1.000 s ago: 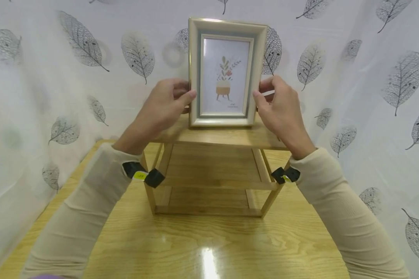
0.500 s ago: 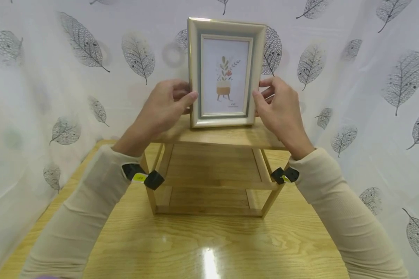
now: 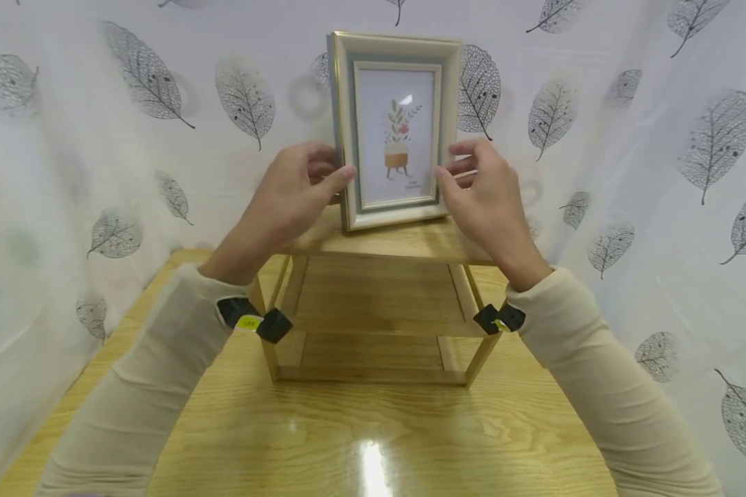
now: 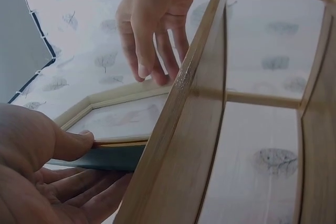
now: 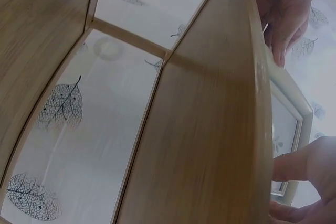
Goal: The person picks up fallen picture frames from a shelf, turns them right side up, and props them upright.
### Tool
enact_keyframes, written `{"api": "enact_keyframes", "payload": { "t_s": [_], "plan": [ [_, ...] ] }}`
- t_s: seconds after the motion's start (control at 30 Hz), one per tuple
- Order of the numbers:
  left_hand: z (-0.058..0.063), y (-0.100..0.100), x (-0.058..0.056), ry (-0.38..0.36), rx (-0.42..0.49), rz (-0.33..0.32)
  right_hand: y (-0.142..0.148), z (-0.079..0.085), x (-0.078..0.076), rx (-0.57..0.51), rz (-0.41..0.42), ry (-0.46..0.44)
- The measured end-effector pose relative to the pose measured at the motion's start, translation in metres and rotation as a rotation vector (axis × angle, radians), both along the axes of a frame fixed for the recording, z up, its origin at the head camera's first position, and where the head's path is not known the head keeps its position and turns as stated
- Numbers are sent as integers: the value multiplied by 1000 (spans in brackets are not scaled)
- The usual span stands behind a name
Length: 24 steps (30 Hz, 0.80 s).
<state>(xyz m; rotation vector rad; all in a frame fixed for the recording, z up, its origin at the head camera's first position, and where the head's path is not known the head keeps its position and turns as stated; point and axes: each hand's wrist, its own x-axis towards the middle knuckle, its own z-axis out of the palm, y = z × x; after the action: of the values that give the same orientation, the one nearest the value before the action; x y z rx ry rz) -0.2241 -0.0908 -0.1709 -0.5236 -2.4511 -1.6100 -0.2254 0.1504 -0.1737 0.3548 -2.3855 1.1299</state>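
Observation:
A cream picture frame [image 3: 398,131] with a teal band and a plant print stands turned slightly to the right, its lower edge at the top board of a wooden shelf rack [image 3: 385,241]. My left hand [image 3: 298,183] grips the frame's lower left side, the thumb on the front border and the fingers behind it. At the opposite border is my right hand [image 3: 481,193], its thumb over the front and its fingers loosely bent at the side edge. In the left wrist view, the frame's teal side [image 4: 110,158] lies between left thumb and fingers. The right wrist view has the frame [image 5: 294,124] partly hidden behind the top board.
The rack stands on a wooden table [image 3: 373,421], with two lower shelves [image 3: 379,297] under its top. A white curtain [image 3: 597,41] printed with leaf skeletons hangs behind and at both sides. Black straps with small devices [image 3: 275,326] are on both wrists.
The picture frame has turned so that its left side shows and its right edge has shifted left. My right hand has moved left with that edge; my left hand has barely moved.

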Motion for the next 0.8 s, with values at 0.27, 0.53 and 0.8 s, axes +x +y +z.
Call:
{"api": "enact_keyframes", "payload": {
  "t_s": [0.27, 0.53, 0.8],
  "plan": [
    [-2, 2, 4, 37, -25, 29, -7, -7, 6, 2, 68, 25],
    [-5, 5, 6, 82, -36, 39, -16, -10, 12, -3, 97, -8],
    [-4, 6, 10, 103, -46, 47, -25, -14, 17, -20, 162, 10]
  ]
}}
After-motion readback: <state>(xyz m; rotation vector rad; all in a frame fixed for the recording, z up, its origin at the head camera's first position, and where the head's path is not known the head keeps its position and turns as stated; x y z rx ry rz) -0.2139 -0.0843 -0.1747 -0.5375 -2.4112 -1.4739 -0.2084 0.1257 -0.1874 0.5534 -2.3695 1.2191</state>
